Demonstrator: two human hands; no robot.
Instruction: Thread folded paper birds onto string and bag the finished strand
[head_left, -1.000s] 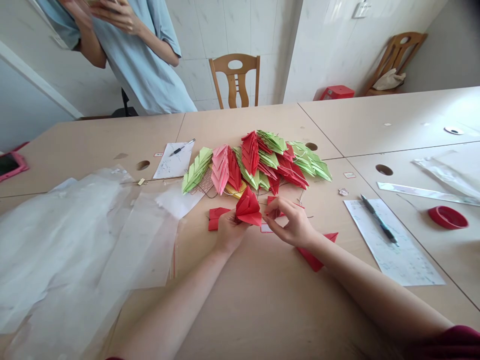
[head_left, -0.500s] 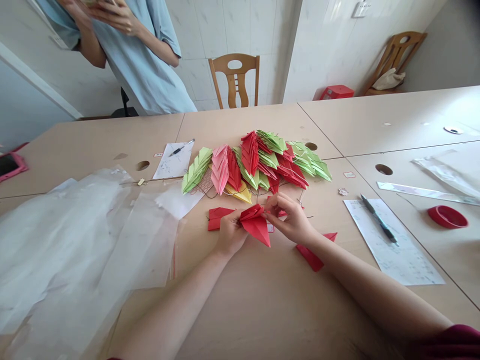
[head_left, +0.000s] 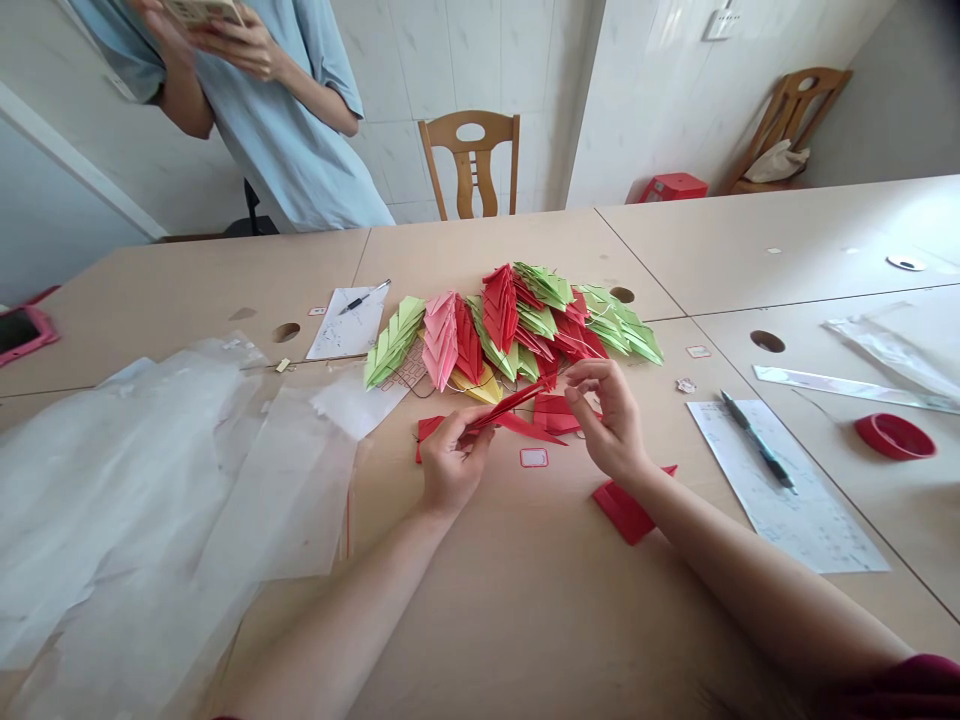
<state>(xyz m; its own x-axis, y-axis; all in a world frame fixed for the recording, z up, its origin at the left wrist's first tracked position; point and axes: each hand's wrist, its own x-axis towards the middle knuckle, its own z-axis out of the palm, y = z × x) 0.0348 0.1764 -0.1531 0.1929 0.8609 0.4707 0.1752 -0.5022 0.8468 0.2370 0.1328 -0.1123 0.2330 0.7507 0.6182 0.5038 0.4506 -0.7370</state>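
Note:
My left hand (head_left: 450, 460) is closed round the end of a folded red paper piece (head_left: 517, 410), which lies nearly edge-on and points right. My right hand (head_left: 611, 415) hovers at the piece's right end with fingertips pinched; a thin thread may run between them, but I cannot make it out. Just behind lies a heap of folded paper leaves (head_left: 517, 320) in green, red, pink and yellow. Another red folded piece (head_left: 626, 510) lies under my right wrist. A small red-edged sticker (head_left: 533, 457) sits between my hands.
Clear plastic sheets (head_left: 150, 480) cover the table's left side. Notepaper with a pen (head_left: 757, 450), a red lid (head_left: 895, 435) and a plastic strip lie at the right. Across the table a person in a blue shirt (head_left: 285, 120) holds a phone. A wooden chair (head_left: 471, 160) stands behind.
The red piece has turned from broad-face-up to nearly edge-on. My right hand has moved right and up, away from the left, uncovering the small sticker.

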